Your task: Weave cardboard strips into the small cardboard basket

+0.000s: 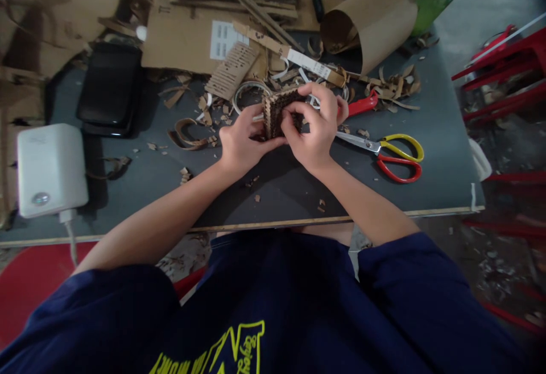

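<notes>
A small block of layered corrugated cardboard (268, 115), its ridged cut edges showing, is held just above the dark table, turned on edge. My left hand (241, 140) grips its left side, with the thumb along the bottom. My right hand (314, 126) is closed at the right side. Its thumb and index finger pinch at the block's face, while other fingers reach over the top edge. Whether a small piece is between those fingertips I cannot tell. Just right of my right hand lie scissors (377, 146) with one yellow and one red handle loop.
A red-handled tool (362, 105) lies behind the scissors. Cardboard strips and scraps (396, 86), a comb-like cardboard piece (232, 69) and a tape roll (251, 92) crowd the back. A cardboard tube (384, 21) stands right. Left are a black device (108, 86) and a white power bank (51, 169) with a cable.
</notes>
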A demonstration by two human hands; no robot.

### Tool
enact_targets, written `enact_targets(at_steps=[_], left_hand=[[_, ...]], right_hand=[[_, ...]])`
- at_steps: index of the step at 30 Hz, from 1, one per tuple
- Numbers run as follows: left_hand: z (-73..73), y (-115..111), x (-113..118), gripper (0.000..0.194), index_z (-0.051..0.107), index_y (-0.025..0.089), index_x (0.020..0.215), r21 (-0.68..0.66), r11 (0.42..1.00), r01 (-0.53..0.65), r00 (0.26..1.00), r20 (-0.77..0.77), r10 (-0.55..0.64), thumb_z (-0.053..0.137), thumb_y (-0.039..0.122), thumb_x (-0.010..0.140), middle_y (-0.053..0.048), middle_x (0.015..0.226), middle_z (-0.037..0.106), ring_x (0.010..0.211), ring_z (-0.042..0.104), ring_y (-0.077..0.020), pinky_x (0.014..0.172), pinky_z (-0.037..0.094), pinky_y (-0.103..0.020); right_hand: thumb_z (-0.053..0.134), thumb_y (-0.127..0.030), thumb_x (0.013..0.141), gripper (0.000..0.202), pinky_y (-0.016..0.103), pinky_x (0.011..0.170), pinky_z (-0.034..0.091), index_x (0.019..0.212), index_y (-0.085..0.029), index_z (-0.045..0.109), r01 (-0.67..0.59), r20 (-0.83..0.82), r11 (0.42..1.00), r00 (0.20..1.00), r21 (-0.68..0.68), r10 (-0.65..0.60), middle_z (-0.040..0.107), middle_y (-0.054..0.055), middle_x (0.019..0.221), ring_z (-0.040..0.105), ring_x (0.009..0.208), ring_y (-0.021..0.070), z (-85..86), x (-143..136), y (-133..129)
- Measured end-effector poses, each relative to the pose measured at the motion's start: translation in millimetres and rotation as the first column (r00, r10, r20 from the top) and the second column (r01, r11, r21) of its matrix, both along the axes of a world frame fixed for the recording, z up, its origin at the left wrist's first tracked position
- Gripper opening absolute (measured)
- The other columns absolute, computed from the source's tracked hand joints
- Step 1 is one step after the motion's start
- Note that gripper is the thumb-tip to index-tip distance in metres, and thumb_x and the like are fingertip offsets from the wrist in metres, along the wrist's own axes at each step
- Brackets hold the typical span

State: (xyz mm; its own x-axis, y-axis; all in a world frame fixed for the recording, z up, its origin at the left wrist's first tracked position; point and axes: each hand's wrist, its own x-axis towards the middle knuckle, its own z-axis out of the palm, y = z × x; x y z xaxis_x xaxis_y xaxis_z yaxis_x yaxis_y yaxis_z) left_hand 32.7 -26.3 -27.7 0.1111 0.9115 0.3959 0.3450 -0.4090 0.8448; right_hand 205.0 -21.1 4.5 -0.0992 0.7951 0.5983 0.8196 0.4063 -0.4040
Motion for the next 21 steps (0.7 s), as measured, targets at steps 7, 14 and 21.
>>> enact_targets(at_steps=[7, 14, 21], left_hand=[[3.9, 1.0, -0.6, 0.086, 0.051, 0.021, 0.123, -0.064, 0.998, 0.024, 0.999, 0.034, -0.022, 0.082, 0.071, 0.061, -0.008, 0.099, 0.079, 0.086, 0.078, -0.0237, 0.069, 0.066, -0.028], [6.6, -1.4, 2.1, 0.086, 0.053, 0.021, 0.123, -0.066, 0.998, 0.018, 0.997, 0.073, -0.014, 0.086, 0.068, 0.058, -0.007, 0.096, 0.079, 0.087, 0.078, -0.0225, 0.075, 0.066, -0.028], [-1.4, 14.7, -2.4, 0.061, 0.058, 0.023, 0.12, -0.098, 0.991, -0.095, 0.988, 0.109, 0.105, 0.07, 0.069, 0.081, 0.0, 0.079, 0.075, 0.061, 0.071, -0.0136, 0.058, 0.062, -0.022]], right_hand=[[0.051, -0.034, 0.095, 0.022, 0.062, 0.118, 0.026, 0.093, -0.025, 0.071, -0.006, 0.043, 0.999, 0.999, 0.043, 0.004, 0.063, 0.009, 0.125, 0.056, 0.132, 0.0308, 4.9, 0.9, 1.5], [0.049, -0.034, 0.097, 0.024, 0.062, 0.12, 0.025, 0.094, -0.026, 0.072, -0.047, 0.084, 0.999, 0.995, 0.011, 0.046, 0.064, 0.008, 0.123, 0.058, 0.13, 0.0303, 6.2, 2.9, 3.6], [0.042, -0.044, 0.101, 0.033, 0.054, 0.118, 0.035, 0.112, -0.026, 0.067, -0.027, -0.026, 1.0, 0.999, 0.01, 0.028, 0.062, 0.011, 0.128, 0.057, 0.13, 0.0274, 2.7, 10.7, 11.1]])
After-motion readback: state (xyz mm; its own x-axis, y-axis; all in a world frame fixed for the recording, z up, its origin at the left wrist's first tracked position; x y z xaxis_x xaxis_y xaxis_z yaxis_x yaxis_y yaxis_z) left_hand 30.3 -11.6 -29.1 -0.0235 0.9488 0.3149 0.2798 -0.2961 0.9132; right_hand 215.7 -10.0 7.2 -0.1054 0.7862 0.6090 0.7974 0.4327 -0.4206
